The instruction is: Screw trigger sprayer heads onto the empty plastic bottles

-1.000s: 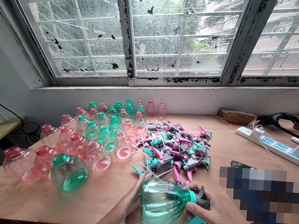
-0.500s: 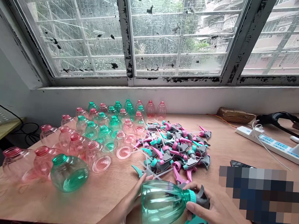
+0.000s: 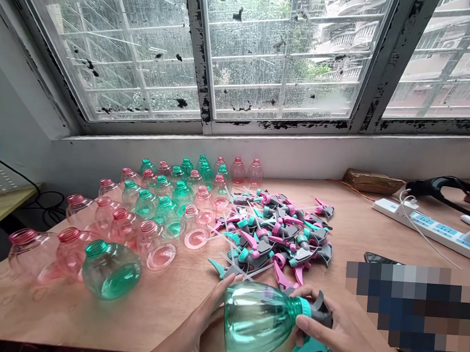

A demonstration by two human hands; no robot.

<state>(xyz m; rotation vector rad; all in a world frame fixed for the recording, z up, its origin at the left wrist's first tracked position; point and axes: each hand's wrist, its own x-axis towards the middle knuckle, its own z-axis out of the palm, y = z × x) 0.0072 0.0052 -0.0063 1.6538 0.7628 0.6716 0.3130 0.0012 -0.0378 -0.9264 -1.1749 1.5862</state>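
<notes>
A teal see-through bottle (image 3: 255,319) lies on its side at the near table edge, held between both hands. My left hand (image 3: 200,334) cups the bottle's wide base, fingers wrapped round it. My right hand (image 3: 331,333) grips the grey and teal spray trigger head (image 3: 317,310) sitting on the bottle's neck. Just beyond lies a heap of pink, teal and grey trigger heads (image 3: 279,233). Several empty pink and teal bottles (image 3: 164,208) stand and lie to the left.
The wooden table (image 3: 360,227) runs under a window wall. A white power strip (image 3: 430,224) with a cable sits at the right, with a black phone (image 3: 378,258) in front of it. A loose teal bottle (image 3: 110,271) lies at the left.
The bottle has tilted slightly in my hands and my right fingers have shifted on the trigger head. Both hands stay in place.
</notes>
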